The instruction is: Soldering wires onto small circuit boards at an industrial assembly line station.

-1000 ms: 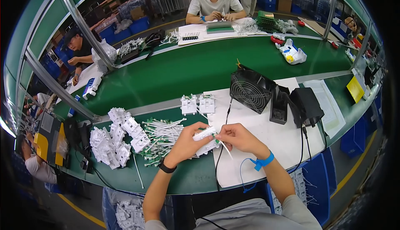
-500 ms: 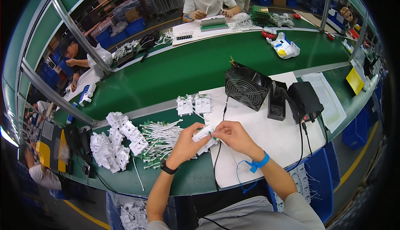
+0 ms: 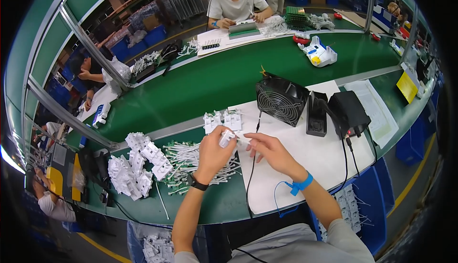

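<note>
My left hand [image 3: 213,154] is closed around a small white plastic housing [image 3: 226,138], which it has tilted up from the worktop. Facing it, my right hand [image 3: 275,155] has its fingers apart beside the housing's right side. A blurred white bit shows between the two hands, too unclear to name. Beyond my left hand lie finished-looking white housings [image 3: 233,118] with thin cables. To its left are a heap of white cables with green ends [image 3: 188,160] and a pile of white housings [image 3: 136,172].
A black fan [image 3: 281,102] and black power box [image 3: 350,113] stand on white board [image 3: 291,182], their cords trailing forward. Behind runs a green belt [image 3: 205,77] bearing a white-blue device [image 3: 318,53]. Blue bins [image 3: 374,215] sit below the front edge. A co-worker [image 3: 236,3] sits opposite.
My left hand has turned the housing upward. My right hand's fingers, pinched at the housing before, have spread and drawn slightly away. The view has shifted a little.
</note>
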Tool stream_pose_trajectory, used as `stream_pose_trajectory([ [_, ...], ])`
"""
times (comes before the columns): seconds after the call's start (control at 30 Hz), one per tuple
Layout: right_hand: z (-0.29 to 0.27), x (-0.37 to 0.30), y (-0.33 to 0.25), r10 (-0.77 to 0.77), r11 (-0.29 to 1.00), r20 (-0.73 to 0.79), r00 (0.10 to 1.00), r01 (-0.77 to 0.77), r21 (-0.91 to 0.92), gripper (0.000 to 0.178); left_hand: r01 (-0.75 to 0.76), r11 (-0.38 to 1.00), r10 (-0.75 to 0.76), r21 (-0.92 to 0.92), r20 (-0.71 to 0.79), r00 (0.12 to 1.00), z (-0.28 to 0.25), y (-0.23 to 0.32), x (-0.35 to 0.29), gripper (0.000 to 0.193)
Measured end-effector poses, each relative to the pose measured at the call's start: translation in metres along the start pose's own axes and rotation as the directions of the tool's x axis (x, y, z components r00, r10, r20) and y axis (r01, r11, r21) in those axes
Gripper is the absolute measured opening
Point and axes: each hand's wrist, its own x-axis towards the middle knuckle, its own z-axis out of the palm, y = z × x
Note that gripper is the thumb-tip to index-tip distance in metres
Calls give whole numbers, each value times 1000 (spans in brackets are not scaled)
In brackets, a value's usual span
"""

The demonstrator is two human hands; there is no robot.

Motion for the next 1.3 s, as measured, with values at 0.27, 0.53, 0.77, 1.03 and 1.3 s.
stream_pose_trajectory([
  [0.27, 21, -24, -1, -517, 770, -156, 841, 378, -515, 24, -17, 923, -44, -384, -148, 988, 56, 29, 10, 16],
  [0.53, 1, -56, 7, -329, 858, -194, 924, 207, -469, 32, 215, 762, -51, -611, 274, 960, 85, 27, 13, 24],
  [0.77, -122, -57, 34, -67, 995, -554, 830, 93, 19, 20, -53, 965, 121, -258, 254, 960, 92, 8, 22, 44],
  [1.03, -152, -37, -13, -452, 845, -626, 636, 81, -528, 31, 86, 938, 72, -336, 433, 899, 119, 5, 25, 55],
  [1.3, -154, -29, -13, -624, 686, -606, 493, -26, -727, 14, -44, 949, 150, -312, 325, 934, 126, 0, 21, 47],
])
